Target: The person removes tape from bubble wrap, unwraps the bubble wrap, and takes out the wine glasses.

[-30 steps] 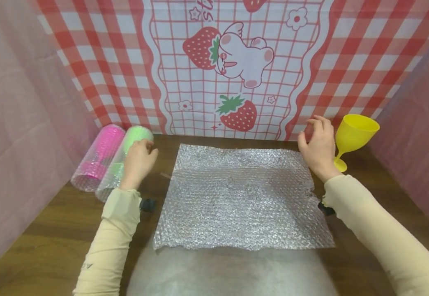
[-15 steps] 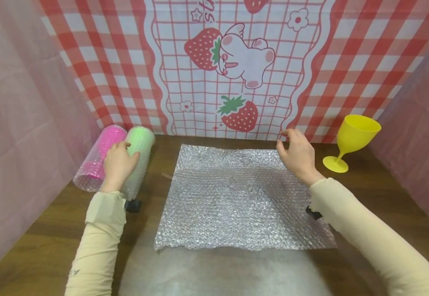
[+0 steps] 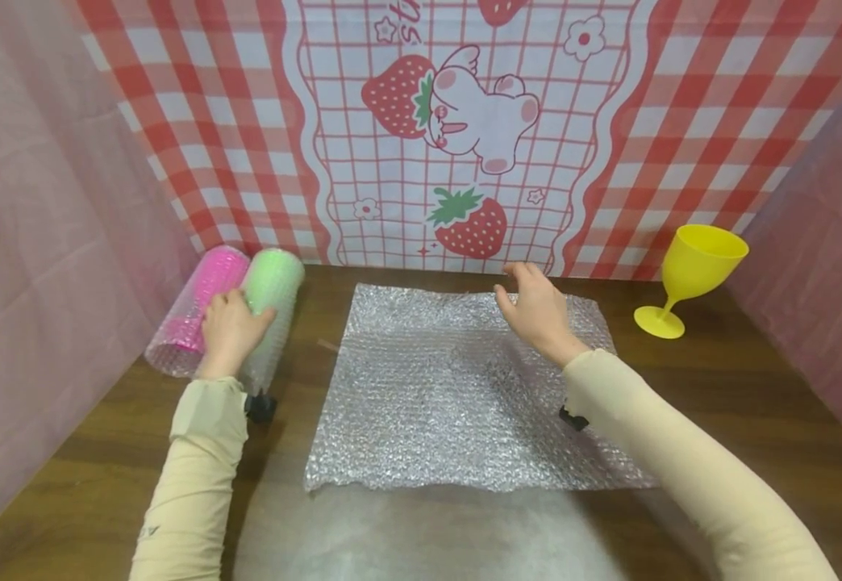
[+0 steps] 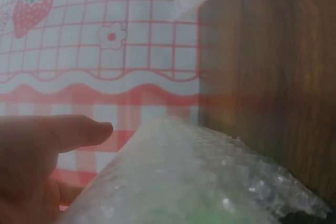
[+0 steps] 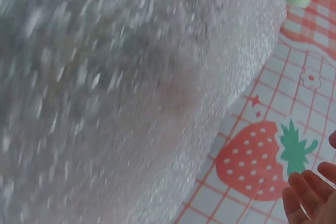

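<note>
Head — hands [image 3: 537, 315] apart, right over bubble wrap [image 3: 421, 403]

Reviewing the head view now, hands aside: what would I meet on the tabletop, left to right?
Pink bubble-wrapped bundle, green bubble-wrapped bundle, flat bubble-wrap sheet, upright yellow goblet.

Booth [image 3: 210, 105] with pink cloth walls [image 3: 36, 202]

Head view evenly lit, glints on bubble wrap [image 3: 406, 403], soft shadow nr R hand [image 3: 537, 311]; L wrist view hazy, R wrist dim w/ wrap blurred, streaky.
</note>
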### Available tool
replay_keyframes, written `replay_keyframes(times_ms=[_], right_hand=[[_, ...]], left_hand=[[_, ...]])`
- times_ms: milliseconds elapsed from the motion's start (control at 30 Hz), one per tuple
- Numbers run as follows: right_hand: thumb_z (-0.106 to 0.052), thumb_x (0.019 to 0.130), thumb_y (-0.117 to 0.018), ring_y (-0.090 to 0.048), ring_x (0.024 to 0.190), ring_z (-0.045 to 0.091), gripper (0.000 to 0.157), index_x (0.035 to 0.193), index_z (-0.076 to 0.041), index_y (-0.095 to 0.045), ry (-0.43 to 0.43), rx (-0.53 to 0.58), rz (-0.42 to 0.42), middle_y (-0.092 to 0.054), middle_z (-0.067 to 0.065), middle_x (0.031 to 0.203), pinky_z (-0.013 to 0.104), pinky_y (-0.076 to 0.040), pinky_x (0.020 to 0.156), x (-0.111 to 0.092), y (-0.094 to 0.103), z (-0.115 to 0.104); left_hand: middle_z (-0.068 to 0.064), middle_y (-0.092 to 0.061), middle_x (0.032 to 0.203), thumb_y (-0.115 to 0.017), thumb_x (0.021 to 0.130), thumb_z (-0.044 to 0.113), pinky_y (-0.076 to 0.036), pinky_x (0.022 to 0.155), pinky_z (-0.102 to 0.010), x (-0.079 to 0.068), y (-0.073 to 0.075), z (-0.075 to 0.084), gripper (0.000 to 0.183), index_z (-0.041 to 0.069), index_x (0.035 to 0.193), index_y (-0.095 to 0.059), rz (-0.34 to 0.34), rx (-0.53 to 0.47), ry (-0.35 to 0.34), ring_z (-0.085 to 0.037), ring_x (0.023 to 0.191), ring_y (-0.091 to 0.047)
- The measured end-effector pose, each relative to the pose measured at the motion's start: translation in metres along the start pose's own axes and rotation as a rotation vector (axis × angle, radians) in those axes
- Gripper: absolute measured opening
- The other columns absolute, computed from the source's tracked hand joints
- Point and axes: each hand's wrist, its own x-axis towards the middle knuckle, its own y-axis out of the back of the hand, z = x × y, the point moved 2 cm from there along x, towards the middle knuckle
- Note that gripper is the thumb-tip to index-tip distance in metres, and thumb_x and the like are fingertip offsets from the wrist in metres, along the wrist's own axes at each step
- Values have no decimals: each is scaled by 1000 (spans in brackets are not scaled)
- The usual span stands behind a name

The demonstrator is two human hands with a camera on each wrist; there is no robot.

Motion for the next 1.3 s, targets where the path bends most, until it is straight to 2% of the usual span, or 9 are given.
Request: replay_keyframes(times_ms=[200, 433, 633, 767, 900, 1033, 1167, 1300], right_hand=[[-30, 90, -52, -56, 95, 27, 39, 119, -4, -53, -29, -23, -61, -55, 13, 111, 43, -49, 72, 4, -14, -9], [-31, 89, -52, -54, 103, 30, 42, 122, -4, -50, -34, 3, -128, -53, 15, 118, 44, -48, 80, 9, -27, -22], [-32, 89, -53, -52, 106, 29, 47, 126, -5, -46, -52, 23, -190, -50, 13, 121, 44, -47, 82, 11, -37, -29], [-35, 89, -52, -49, 112, 30, 55, 134, -6, -39, -67, 54, -269, -44, 14, 129, 45, -45, 87, 13, -44, -36], [-39, 90, -51, -44, 119, 33, 62, 139, -8, -31, -82, 107, -336, -35, 15, 138, 49, -41, 93, 12, -49, -43], [-41, 90, -50, -41, 122, 34, 63, 140, -9, -30, -78, 160, -365, -34, 15, 140, 50, -37, 98, 7, -54, -47], [-43, 89, -50, -40, 123, 33, 63, 140, -10, -32, -76, 194, -354, -37, 13, 139, 49, -35, 100, 4, -56, -48], [-42, 90, -50, -40, 123, 31, 62, 140, -10, -32, -75, 232, -340, -38, 13, 138, 49, -34, 100, 3, -57, -48]], left_hand=[[-39, -38, 117, -56, 84, 37, -29, 91, -61, -1, -2, -3, 65, -16, 118, -39, -42, 4, 31, -53, 110, -35], [-39, -35, 121, -58, 83, 40, -29, 90, -64, -2, 0, -7, 67, -12, 120, -37, -99, 25, 93, -55, 110, -35], [-41, -29, 126, -60, 80, 43, -29, 89, -67, -3, -3, -9, 78, -5, 133, -27, -172, 17, 127, -57, 114, -32], [-41, -26, 130, -61, 80, 45, -28, 89, -69, -5, 1, -12, 85, 0, 139, -20, -220, -3, 124, -58, 116, -29], [-39, -28, 131, -62, 78, 46, -29, 88, -69, -6, 5, -14, 86, 1, 140, -22, -215, -17, 98, -57, 116, -31], [-36, -32, 133, -62, 78, 44, -31, 89, -67, -8, 7, -14, 86, 0, 140, -22, -187, -48, 80, -54, 117, -33], [-34, -34, 134, -62, 79, 43, -32, 90, -64, -9, 9, -9, 86, 1, 141, -21, -170, -76, 67, -51, 119, -35], [-32, -36, 133, -62, 78, 43, -33, 89, -64, -11, 13, 2, 85, 5, 143, -21, -153, -98, 51, -49, 117, -37]])
